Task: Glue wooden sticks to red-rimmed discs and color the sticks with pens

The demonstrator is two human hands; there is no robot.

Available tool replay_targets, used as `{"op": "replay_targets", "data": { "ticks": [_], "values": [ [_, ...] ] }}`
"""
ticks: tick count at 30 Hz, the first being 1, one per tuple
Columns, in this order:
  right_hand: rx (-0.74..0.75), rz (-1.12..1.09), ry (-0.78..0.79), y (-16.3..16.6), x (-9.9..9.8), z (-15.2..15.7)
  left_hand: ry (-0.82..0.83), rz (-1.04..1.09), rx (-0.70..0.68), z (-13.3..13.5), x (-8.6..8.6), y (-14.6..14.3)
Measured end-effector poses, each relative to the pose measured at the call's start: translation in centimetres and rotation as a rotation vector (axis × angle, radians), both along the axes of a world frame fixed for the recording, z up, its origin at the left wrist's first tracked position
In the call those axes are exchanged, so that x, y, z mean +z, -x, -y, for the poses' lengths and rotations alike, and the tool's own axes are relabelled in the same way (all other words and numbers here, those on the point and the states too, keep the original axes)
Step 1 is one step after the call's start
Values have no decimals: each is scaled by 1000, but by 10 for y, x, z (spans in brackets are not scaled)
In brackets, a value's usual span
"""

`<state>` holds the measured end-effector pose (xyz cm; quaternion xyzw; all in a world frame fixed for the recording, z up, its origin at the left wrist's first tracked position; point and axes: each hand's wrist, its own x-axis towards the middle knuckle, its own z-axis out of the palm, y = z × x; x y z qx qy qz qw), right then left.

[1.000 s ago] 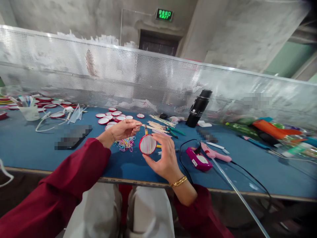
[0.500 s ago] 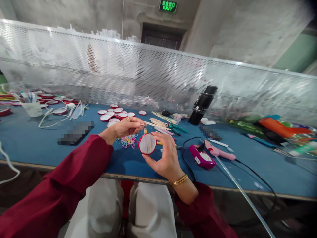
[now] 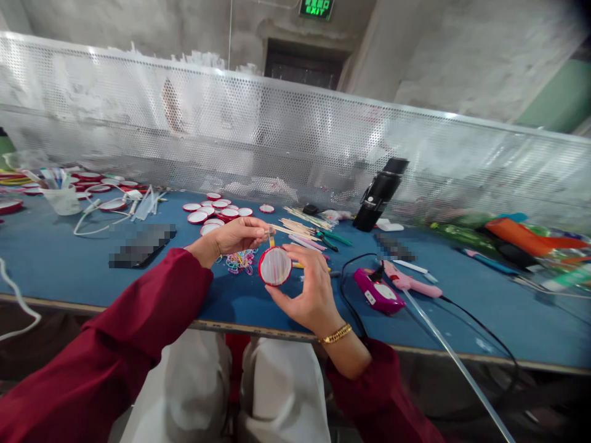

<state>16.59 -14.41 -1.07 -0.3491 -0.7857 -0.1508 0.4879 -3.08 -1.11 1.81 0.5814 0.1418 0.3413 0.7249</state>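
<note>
Between the thumb and fingers of my right hand (image 3: 310, 284) is a round red-rimmed disc (image 3: 275, 266) with a pale face and faint coloured lines across it. It is held up over the front of the table. My left hand (image 3: 241, 236) pinches a small strip (image 3: 271, 237), partly clear and yellowish, at the disc's top edge; whether the strip is fixed to the disc I cannot tell. Below my left hand lies a pile of small coloured clips (image 3: 240, 263). Several similar red-rimmed discs (image 3: 197, 217) lie behind it.
On the right are a purple power block (image 3: 378, 291), a pink glue gun (image 3: 410, 283) with a long clear stick, and a black bottle (image 3: 379, 195). Wooden sticks (image 3: 300, 227) and green-handled pliers (image 3: 335, 237) lie behind my hands. A dark phone (image 3: 142, 246) rests left.
Both hands keep the same hold on the disc and the strip. The whole view has shifted very slightly; nothing else has visibly moved.
</note>
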Motion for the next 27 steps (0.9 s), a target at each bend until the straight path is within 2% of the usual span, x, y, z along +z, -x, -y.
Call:
{"op": "replay_targets", "data": {
  "ticks": [27],
  "values": [
    [-7,10,13,1,0,0,24,2,-13,3,2,-2]
  ]
}}
